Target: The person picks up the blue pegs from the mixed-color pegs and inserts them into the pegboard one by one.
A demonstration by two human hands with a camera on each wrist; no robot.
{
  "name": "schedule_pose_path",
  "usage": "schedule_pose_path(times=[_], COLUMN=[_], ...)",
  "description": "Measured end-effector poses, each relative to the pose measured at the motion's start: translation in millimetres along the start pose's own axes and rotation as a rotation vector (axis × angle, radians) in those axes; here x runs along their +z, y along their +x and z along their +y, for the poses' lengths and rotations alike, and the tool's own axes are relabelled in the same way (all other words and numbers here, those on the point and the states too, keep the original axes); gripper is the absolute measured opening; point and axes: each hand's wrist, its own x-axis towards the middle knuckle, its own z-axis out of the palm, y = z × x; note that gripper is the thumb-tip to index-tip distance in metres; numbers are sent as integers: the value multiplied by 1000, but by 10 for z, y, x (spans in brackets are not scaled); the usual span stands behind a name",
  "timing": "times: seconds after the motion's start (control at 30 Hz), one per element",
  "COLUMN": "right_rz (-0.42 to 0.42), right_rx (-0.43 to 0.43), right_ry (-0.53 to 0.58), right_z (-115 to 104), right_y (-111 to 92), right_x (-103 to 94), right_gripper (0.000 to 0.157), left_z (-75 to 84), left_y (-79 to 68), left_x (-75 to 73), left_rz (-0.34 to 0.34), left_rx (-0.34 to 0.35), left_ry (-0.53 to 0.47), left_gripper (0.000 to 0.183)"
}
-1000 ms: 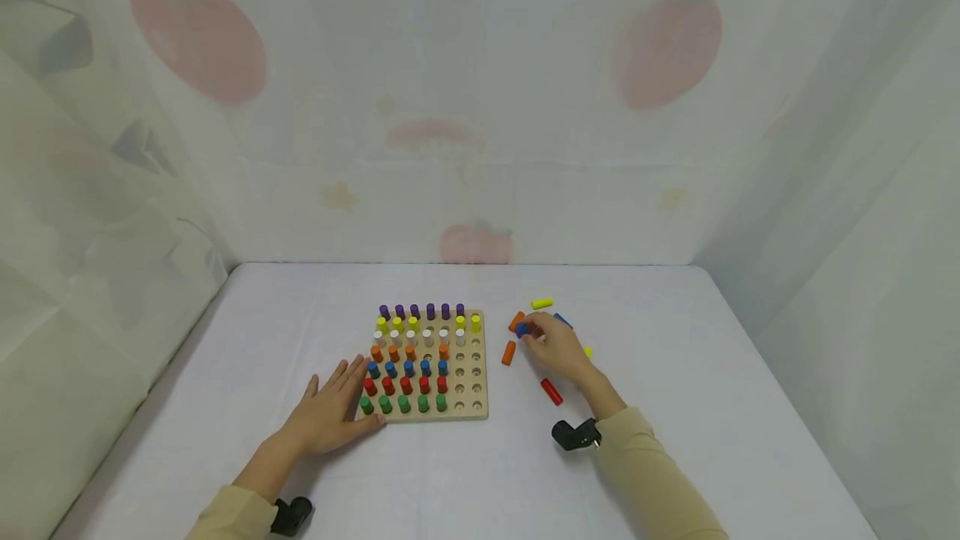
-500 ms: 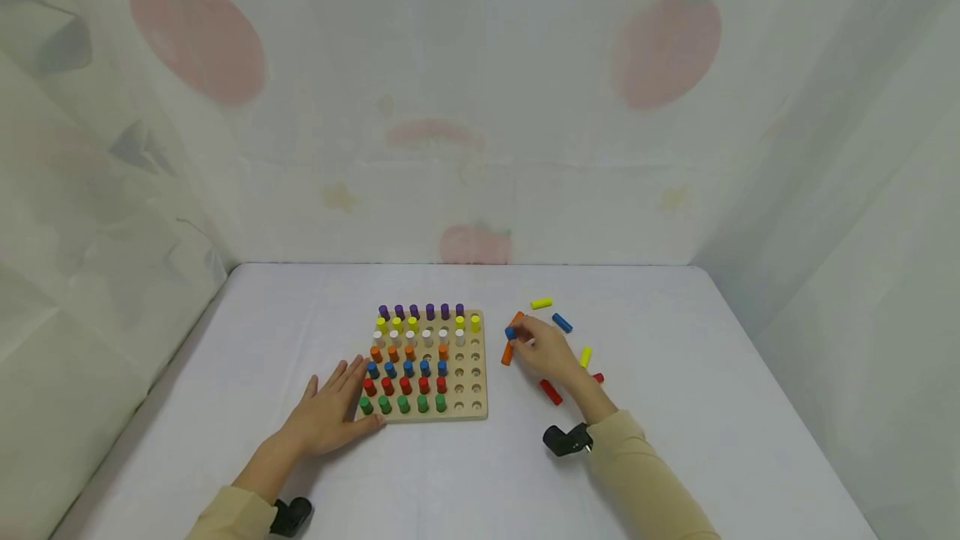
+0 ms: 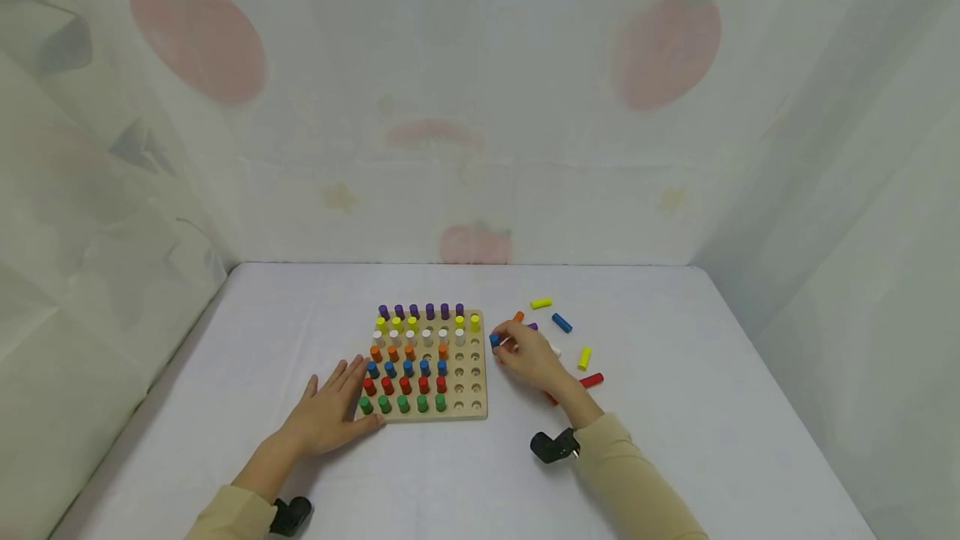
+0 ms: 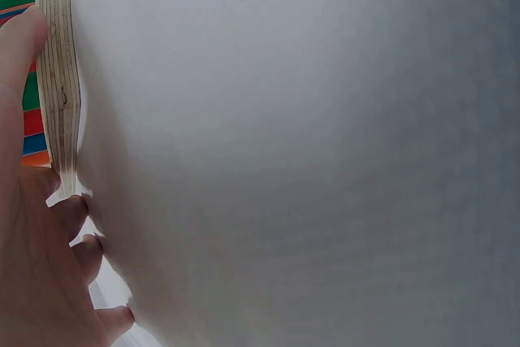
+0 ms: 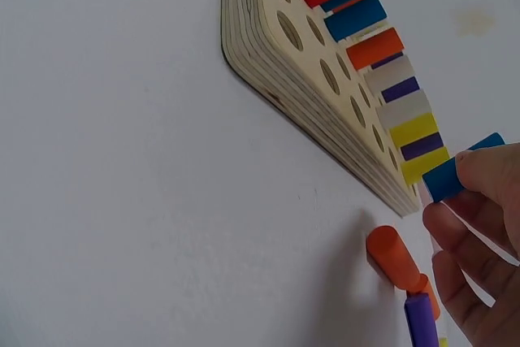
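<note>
A wooden pegboard lies on the white table, with rows of coloured pegs standing in its holes. My right hand pinches a blue peg between thumb and fingers, just off the board's right edge and above the table. My left hand lies with fingers spread at the board's left side, its thumb along the near left corner. In the left wrist view, the thumb touches the board's layered edge. Open holes show in the board's two right columns.
Loose pegs lie right of the board: a yellow peg, a blue one, another yellow peg, a red peg, orange and purple ones. My right hand partly covers some. A curtain hangs behind the table.
My right hand has carried the blue peg leftward, from above the loose pegs to beside the board's right edge. The left hand stays where it was.
</note>
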Motion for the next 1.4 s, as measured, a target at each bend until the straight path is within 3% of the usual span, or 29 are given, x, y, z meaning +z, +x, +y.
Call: schedule_pose_path(times=[0.23, 0.53, 1.03, 1.4], right_rz=[-44, -59, -101, -126], right_rx=[34, 4, -37, -28], right_ry=[7, 15, 16, 21], right_z=[-62, -92, -195, -261], right_y=[10, 22, 47, 49], right_x=[62, 153, 255, 311], right_gripper=[21, 26, 18, 20], left_z=[8, 7, 23, -9], left_y=[-7, -12, -16, -1], left_x=[-4, 0, -18, 13], left_rz=[-2, 2, -1, -5], left_rx=[-3, 8, 5, -4], left_ry=[-8, -5, -8, -1], left_gripper=[99, 98, 98, 99])
